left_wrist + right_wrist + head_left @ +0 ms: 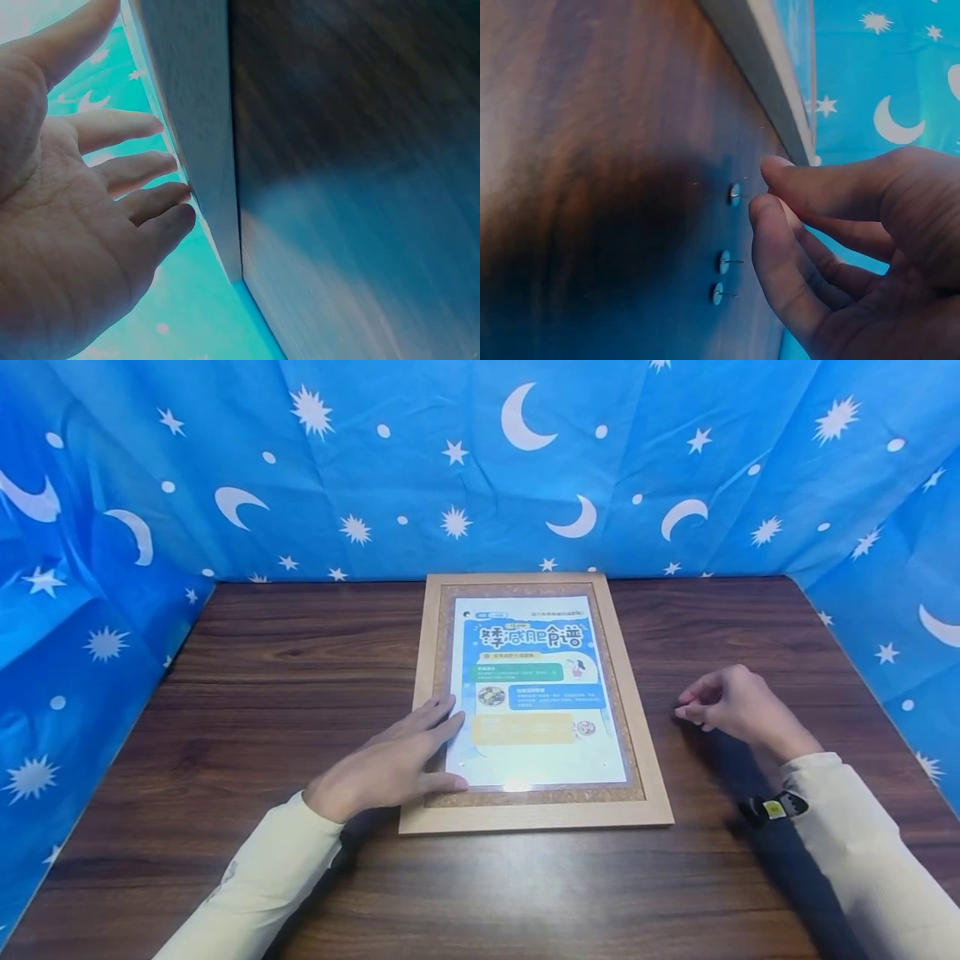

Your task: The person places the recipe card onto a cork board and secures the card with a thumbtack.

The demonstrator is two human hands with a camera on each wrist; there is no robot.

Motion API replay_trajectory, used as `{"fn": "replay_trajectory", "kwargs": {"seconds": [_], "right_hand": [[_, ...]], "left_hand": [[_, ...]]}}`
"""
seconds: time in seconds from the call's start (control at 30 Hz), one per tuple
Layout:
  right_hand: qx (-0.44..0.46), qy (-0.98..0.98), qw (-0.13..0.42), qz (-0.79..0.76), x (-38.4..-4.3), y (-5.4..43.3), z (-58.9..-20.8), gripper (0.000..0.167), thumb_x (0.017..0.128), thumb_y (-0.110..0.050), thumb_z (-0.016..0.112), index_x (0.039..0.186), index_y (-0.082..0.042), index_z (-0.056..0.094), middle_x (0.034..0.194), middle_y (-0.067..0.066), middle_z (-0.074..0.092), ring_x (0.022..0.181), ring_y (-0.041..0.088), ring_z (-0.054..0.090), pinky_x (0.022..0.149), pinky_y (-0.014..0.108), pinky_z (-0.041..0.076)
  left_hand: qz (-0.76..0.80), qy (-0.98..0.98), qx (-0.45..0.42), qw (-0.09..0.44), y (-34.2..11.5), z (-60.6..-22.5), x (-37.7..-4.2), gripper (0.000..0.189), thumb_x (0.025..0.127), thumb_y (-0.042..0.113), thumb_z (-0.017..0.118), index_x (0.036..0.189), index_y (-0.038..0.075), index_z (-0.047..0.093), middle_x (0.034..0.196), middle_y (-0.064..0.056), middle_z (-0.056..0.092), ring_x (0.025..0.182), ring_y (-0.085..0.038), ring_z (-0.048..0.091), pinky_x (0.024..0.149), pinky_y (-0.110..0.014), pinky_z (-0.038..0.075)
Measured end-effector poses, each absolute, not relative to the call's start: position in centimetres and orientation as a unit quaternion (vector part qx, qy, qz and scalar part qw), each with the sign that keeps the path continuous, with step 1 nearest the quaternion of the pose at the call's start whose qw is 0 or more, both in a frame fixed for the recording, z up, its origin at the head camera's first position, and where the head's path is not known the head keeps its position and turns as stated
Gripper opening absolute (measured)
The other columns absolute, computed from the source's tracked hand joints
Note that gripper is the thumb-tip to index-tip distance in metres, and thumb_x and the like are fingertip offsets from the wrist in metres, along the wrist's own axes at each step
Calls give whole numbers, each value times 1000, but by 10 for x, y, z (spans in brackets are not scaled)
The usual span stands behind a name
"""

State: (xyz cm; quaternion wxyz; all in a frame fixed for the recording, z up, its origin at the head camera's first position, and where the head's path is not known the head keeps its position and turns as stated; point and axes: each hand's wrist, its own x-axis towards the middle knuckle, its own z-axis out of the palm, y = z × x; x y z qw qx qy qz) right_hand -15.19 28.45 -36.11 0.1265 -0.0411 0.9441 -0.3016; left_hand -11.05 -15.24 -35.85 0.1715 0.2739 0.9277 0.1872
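A wood-framed cork board (536, 816) lies on the table. On it lies a printed sheet (540, 764) with blue, green and yellow panels. My left hand (397, 764) rests across the board's left edge, its thumb and fingertips over the sheet's left side. In the left wrist view, its extended fingers (127, 129) meet the frame's edge. Right of the board, my right hand (738, 706) is low over the table, thumb and forefinger slightly apart. Three thumbtacks (724, 262) stand points up on the table, the topmost in view right beside those fingertips.
The dark wood-grain table (300, 652) stretches to both sides of the board. A blue cloth (420, 468) with white moons and stars hangs behind and at the sides. A black strap device (776, 810) sits on the right wrist.
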Motion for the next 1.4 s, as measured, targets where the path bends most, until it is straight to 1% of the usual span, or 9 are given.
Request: {"fn": "replay_trajectory", "kwargs": {"seconds": [0.17,0.33,0.6,0.67,0.9,1.1,1.23,1.33,1.4], "right_hand": [[-20,944,121,-307,-151,280,-368,13,91,-5,74,96,7,73,78,9,75,65,18,69,59,32,57],[-4,943,124,-308,-151,278,-371,12,92,-5,73,95,7,73,76,7,74,65,17,69,61,33,57],[4,944,128,-305,-151,276,-370,11,95,-6,70,93,4,74,76,6,71,68,17,69,68,39,59],[3,944,129,-302,-150,276,-370,11,95,-7,70,92,3,73,77,6,71,69,17,69,69,40,59],[-13,950,125,-285,-152,274,-370,10,95,-6,69,89,1,72,76,5,69,69,19,64,62,33,52],[-24,952,111,-285,-155,272,-369,8,96,-2,65,92,3,71,80,9,69,70,20,62,62,32,50],[-32,950,94,-295,-159,270,-365,10,96,1,61,98,6,69,87,16,71,73,21,67,65,35,57],[-33,949,82,-301,-162,268,-363,12,98,0,59,102,8,67,93,20,71,76,24,70,66,37,59],[-32,950,75,-300,-163,267,-361,14,100,-4,60,104,7,67,95,21,71,78,26,70,65,37,58]], "left_hand": [[190,930,268,165,-155,-358,-109,87,93,47,72,158,4,33,168,-15,13,155,-33,6,121,-54,19],[187,930,262,177,-157,-358,-107,89,92,51,70,158,6,31,169,-14,11,155,-31,3,121,-53,17],[178,931,260,183,-160,-360,-104,91,92,52,70,159,7,29,169,-12,10,155,-29,0,122,-51,15],[175,931,266,179,-160,-360,-104,91,92,51,70,159,6,29,169,-14,10,155,-31,1,122,-52,15],[175,930,272,174,-159,-362,-104,89,93,49,70,158,4,30,168,-15,11,155,-32,2,122,-53,15],[172,931,274,171,-159,-363,-104,89,93,50,70,158,5,30,168,-15,12,155,-32,3,122,-52,15],[165,932,275,166,-158,-363,-104,89,92,49,71,158,4,31,168,-15,14,155,-32,4,122,-52,16],[159,934,277,163,-157,-363,-104,89,92,49,71,158,4,32,168,-15,15,155,-32,5,122,-52,16],[156,934,277,162,-157,-363,-104,89,92,49,71,158,4,32,168,-15,15,155,-32,5,122,-52,17]]}}
